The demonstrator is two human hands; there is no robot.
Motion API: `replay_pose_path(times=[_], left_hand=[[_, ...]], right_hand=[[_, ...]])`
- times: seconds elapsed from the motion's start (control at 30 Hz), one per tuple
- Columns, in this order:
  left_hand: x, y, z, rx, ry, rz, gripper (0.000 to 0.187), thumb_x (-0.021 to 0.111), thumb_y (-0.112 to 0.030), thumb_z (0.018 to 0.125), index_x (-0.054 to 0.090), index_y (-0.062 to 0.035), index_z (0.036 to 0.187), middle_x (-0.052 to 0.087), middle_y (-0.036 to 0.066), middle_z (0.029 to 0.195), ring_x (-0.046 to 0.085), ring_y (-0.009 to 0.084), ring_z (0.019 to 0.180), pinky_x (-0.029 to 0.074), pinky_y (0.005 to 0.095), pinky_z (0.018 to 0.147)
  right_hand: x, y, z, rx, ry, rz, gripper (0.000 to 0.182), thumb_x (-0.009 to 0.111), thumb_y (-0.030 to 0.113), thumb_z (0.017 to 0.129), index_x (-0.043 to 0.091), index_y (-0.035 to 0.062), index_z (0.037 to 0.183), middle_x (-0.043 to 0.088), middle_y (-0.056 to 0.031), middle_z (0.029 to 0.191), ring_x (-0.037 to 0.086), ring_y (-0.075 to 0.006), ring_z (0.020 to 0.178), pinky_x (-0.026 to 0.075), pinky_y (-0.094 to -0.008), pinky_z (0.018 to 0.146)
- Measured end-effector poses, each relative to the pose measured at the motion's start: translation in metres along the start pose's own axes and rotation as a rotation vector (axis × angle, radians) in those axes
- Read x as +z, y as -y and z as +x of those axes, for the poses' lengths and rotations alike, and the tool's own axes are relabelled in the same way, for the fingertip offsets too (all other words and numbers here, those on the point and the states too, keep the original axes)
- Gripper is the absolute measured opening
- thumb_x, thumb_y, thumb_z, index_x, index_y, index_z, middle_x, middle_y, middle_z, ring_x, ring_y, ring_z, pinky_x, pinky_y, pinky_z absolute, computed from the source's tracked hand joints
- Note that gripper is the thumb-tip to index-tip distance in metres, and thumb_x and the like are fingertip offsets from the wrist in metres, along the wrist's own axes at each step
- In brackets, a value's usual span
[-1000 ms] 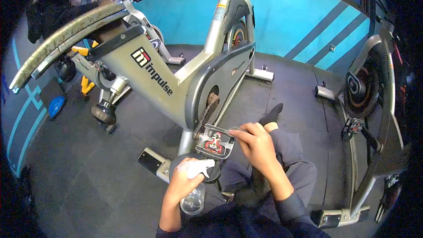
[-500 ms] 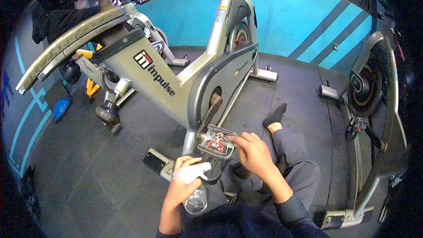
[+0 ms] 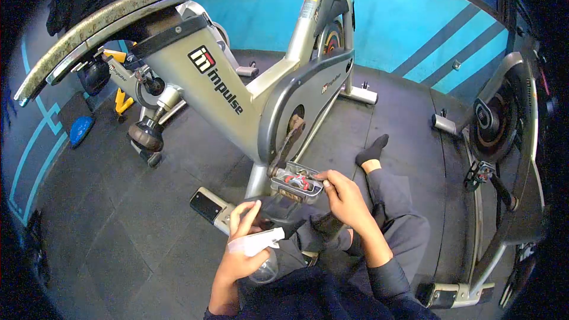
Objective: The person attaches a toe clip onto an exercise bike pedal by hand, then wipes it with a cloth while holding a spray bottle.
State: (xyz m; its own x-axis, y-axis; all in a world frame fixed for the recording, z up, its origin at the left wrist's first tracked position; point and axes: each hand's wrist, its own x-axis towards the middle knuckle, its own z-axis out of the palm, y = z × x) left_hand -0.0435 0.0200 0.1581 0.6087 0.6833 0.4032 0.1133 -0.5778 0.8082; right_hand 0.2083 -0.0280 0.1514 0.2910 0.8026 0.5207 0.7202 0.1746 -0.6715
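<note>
My left hand [image 3: 242, 256] holds a spray bottle with a white trigger head [image 3: 259, 240] and a clear body [image 3: 265, 269]. Its index and middle fingers stretch upward, off the trigger. My right hand [image 3: 348, 201] is closed at the outer edge of a metal bike pedal [image 3: 296, 184], thumb and fingertips on its rim. Red parts show in the middle of the pedal. A worn crank arm [image 3: 288, 145] joins the pedal to a silver-grey exercise bike [image 3: 228, 98] marked "impulse".
A second exercise bike [image 3: 504, 118] stands close on the right, and another [image 3: 155, 109] is behind on the left. My outstretched leg ends in a black sock [image 3: 372, 150] on the dark tiled floor [image 3: 112, 219]. A blue object [image 3: 80, 130] lies by the left wall.
The pedal has tilted, its face now seen more edge-on, with my right hand still at its edge. My left fingers have straightened away from the spray head. The view has shifted slightly.
</note>
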Motion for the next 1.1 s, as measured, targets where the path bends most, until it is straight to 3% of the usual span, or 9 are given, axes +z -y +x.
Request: replay_pose_path(times=[0.23,0.33,0.5,0.57,0.7,0.8,0.87,0.97,1.1], left_hand=[[0.000,0.009,-0.002,0.015,0.045,-0.137,0.093,0.063,-0.001,0.057,0.029,-0.0046,0.144,0.032,0.016,0.137,0.044,0.0285,0.124,0.046,0.0365,0.091],[-0.005,0.017,0.000,0.066,0.110,-0.157,0.101,0.060,-0.009,0.056,0.018,-0.0053,0.148,0.026,0.016,0.142,0.043,0.0295,0.124,0.044,0.0382,0.094],[-0.024,0.012,0.021,0.233,0.195,-0.115,0.078,0.064,-0.023,0.055,0.049,-0.0043,0.130,0.031,0.020,0.140,0.033,0.0343,0.131,0.031,0.0462,0.104],[-0.028,0.014,0.032,0.344,0.177,-0.084,0.068,0.065,-0.033,0.054,0.061,-0.0042,0.115,0.031,0.022,0.140,0.030,0.0386,0.132,0.020,0.0487,0.110],[-0.030,0.013,0.066,0.328,0.186,-0.319,0.069,0.066,-0.034,0.061,0.055,-0.0041,0.122,0.030,0.019,0.141,0.030,0.0319,0.133,0.038,0.0366,0.090],[-0.028,0.013,0.093,0.315,0.289,-0.378,0.072,0.068,-0.034,0.059,0.053,-0.0057,0.124,0.027,0.021,0.144,0.028,0.0334,0.135,0.041,0.0388,0.090],[-0.022,0.022,0.107,0.319,0.313,-0.410,0.070,0.067,-0.034,0.057,0.057,-0.0026,0.120,0.023,0.022,0.147,0.024,0.0345,0.137,0.038,0.0426,0.096],[-0.017,0.028,0.113,0.356,0.403,-0.436,0.073,0.065,-0.037,0.052,0.062,0.0064,0.111,0.017,0.023,0.149,0.018,0.0362,0.139,0.016,0.0467,0.110],[-0.018,0.023,0.115,0.352,0.456,-0.364,0.079,0.065,-0.035,0.052,0.057,0.0087,0.118,0.023,0.023,0.146,0.024,0.0356,0.136,0.017,0.0434,0.110]], right_hand=[[0.013,-0.012,-0.007,0.047,0.025,0.067,0.020,0.045,0.009,0.090,0.051,0.0036,0.108,0.057,-0.0171,0.089,0.058,-0.0335,0.087,0.045,-0.0401,0.078],[0.022,-0.023,-0.011,0.294,0.138,0.311,0.020,0.042,0.012,0.093,0.049,0.0055,0.110,0.052,-0.0109,0.080,0.054,-0.0233,0.076,0.044,-0.0346,0.071],[0.043,-0.025,-0.024,0.580,0.101,1.035,0.034,0.036,0.036,0.101,0.050,0.0070,0.112,0.045,0.0025,0.077,0.042,-0.0107,0.067,0.038,-0.0239,0.064],[0.046,-0.019,-0.025,0.577,0.070,1.051,0.037,0.036,0.038,0.100,0.049,0.0062,0.113,0.045,0.0021,0.077,0.042,-0.0106,0.068,0.038,-0.0236,0.064],[0.054,-0.025,-0.027,0.549,0.017,1.049,0.045,0.037,0.036,0.101,0.040,0.0053,0.134,0.043,0.0019,0.082,0.041,-0.0098,0.070,0.038,-0.0228,0.062],[0.053,-0.028,-0.027,0.596,0.028,0.980,0.045,0.037,0.036,0.101,0.041,0.0050,0.133,0.044,0.0018,0.082,0.040,-0.0094,0.070,0.039,-0.0230,0.062],[0.056,-0.035,-0.027,0.543,0.030,0.945,0.044,0.036,0.036,0.101,0.041,0.0052,0.132,0.044,0.0019,0.081,0.040,-0.0093,0.069,0.038,-0.0229,0.062],[0.053,-0.031,-0.027,0.502,0.032,0.881,0.042,0.035,0.036,0.101,0.044,0.0055,0.129,0.043,0.0022,0.080,0.039,-0.0091,0.067,0.037,-0.0226,0.062],[0.049,-0.033,-0.026,0.403,0.057,0.822,0.035,0.036,0.036,0.101,0.049,0.0058,0.114,0.044,0.0026,0.081,0.039,-0.0086,0.068,0.035,-0.0219,0.061]])
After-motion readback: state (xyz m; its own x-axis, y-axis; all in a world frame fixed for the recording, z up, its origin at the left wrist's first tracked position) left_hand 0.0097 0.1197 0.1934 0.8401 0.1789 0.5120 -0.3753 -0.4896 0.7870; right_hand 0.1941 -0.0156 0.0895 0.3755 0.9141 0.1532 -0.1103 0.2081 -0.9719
